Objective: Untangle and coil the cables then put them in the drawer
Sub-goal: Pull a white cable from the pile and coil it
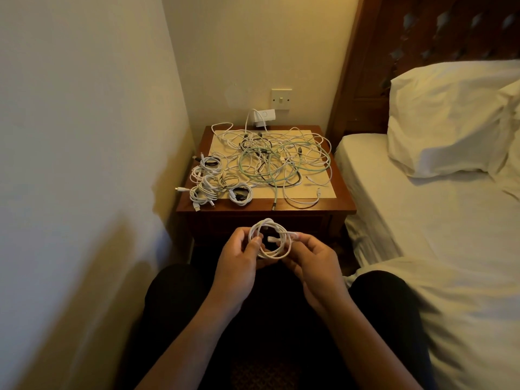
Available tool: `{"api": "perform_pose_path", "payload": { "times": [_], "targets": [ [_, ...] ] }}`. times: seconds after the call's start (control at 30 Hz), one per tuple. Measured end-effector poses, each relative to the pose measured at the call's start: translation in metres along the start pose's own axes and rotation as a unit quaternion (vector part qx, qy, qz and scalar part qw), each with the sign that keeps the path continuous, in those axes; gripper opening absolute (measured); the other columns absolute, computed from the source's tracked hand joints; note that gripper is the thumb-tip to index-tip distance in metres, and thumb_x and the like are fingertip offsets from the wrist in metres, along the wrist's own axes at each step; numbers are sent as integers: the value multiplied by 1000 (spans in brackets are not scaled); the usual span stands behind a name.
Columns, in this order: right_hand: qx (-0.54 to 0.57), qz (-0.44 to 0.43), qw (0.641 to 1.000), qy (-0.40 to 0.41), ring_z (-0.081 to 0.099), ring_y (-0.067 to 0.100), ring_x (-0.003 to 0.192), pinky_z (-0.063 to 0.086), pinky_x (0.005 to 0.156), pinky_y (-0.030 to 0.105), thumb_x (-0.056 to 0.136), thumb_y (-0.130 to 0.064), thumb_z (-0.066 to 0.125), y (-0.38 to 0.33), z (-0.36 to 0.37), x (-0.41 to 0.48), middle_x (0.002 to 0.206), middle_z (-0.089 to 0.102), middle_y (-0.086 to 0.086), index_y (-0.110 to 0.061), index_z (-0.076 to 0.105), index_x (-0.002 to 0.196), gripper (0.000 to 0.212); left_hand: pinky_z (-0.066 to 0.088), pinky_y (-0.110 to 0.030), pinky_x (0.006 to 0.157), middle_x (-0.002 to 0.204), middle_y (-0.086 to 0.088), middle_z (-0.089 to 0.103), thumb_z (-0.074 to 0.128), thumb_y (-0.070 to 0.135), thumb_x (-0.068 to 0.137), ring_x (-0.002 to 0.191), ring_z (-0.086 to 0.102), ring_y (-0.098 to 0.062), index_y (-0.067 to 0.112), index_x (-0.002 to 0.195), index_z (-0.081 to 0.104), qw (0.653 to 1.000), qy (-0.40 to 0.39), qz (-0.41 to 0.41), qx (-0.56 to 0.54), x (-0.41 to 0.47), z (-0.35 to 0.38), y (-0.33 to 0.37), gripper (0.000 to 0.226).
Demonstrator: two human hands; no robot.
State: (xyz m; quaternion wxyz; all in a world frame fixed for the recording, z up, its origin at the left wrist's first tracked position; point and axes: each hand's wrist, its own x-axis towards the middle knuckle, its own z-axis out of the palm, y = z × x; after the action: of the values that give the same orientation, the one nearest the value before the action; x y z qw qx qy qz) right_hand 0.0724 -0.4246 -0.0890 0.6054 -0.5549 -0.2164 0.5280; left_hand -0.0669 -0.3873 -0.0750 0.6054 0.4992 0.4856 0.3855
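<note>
A small coil of white cable [271, 237] hangs in front of the wooden nightstand [342, 205], held between both hands. My left hand [237, 266] pinches its left side. My right hand [315, 263] grips its right side, with a white plug end poking out by the fingertips. On the nightstand top lies a tangled heap of white, black and pale green cables [278, 161]. Several small coiled cables [216, 182] sit along its left front part. The drawer front below the top is dark and I cannot tell whether it is open.
A bed with white sheets [422, 215] and a pillow [450, 119] stands to the right of the nightstand. Walls close in the left side and the back. A white charger [263, 116] is plugged in under a wall switch [281, 98]. My dark-trousered legs are below.
</note>
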Motion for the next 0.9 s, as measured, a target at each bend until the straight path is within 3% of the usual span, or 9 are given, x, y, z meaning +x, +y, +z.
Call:
{"api": "perform_pose_path", "payload": {
  "times": [0.07,0.13,0.27,0.4,0.53,0.67,0.77,0.83,0.9],
  "targets": [
    [26,34,999,-29,76,13,88,58,78,29,100,-16,62,-1,3,-4,101,79,6,-10,74,112,17,59,-47,94,106,-2,76,49,18,107,99,74,-17,23,112,67,1000,2,13,17,0,-2,1,19],
    [-8,7,999,-33,76,15,94,58,80,30,100,-18,63,2,3,-7,101,80,4,-13,75,113,18,58,-48,96,105,1,77,50,17,107,101,74,-16,24,113,68,999,3,21,24,1,-3,1,21],
    [-189,-83,979,-4,73,15,97,61,88,38,100,-28,63,11,-2,-6,102,78,-4,-28,76,117,21,57,-38,93,106,1,78,49,14,107,102,74,-14,24,114,70,1000,-3,22,-17,-1,-3,3,25],
    [-337,-151,929,-28,61,-3,92,49,75,13,102,-33,59,12,-4,-12,103,66,-11,-36,74,115,20,57,-41,93,110,-1,77,48,15,107,105,74,-22,9,102,72,997,-16,-2,-80,1,-6,5,26],
    [-399,-135,905,-53,57,6,83,40,67,16,106,-34,52,6,-1,-13,96,60,-7,-30,72,99,21,56,-44,97,109,-11,77,48,18,107,105,74,-27,9,110,72,995,-34,-8,-91,4,-7,4,27],
    [-336,-133,932,-39,67,11,78,52,62,18,103,-34,59,7,0,-17,89,72,-7,-39,70,107,13,54,-29,93,100,1,78,47,23,108,100,73,-9,23,119,71,995,17,74,68,5,-9,2,26],
    [-279,-133,951,-15,72,7,79,61,72,26,101,-32,63,8,-2,-20,90,75,-11,-36,71,107,11,53,-23,83,97,9,76,47,27,108,95,69,-2,33,117,69,976,38,133,171,3,-10,-2,25],
    [-262,-128,956,-13,73,7,83,62,76,29,101,-29,62,7,-3,-20,93,76,-12,-34,73,106,12,55,-31,89,98,3,77,47,24,108,97,71,-9,27,119,70,991,26,82,99,3,-8,-1,26],
    [-231,-114,966,-24,73,10,84,61,77,28,101,-27,62,3,-5,-21,94,77,-10,-31,75,107,14,56,-41,95,97,-9,76,45,16,108,96,72,-22,16,121,69,996,-21,-24,-89,2,-7,6,27]
  ]
}}
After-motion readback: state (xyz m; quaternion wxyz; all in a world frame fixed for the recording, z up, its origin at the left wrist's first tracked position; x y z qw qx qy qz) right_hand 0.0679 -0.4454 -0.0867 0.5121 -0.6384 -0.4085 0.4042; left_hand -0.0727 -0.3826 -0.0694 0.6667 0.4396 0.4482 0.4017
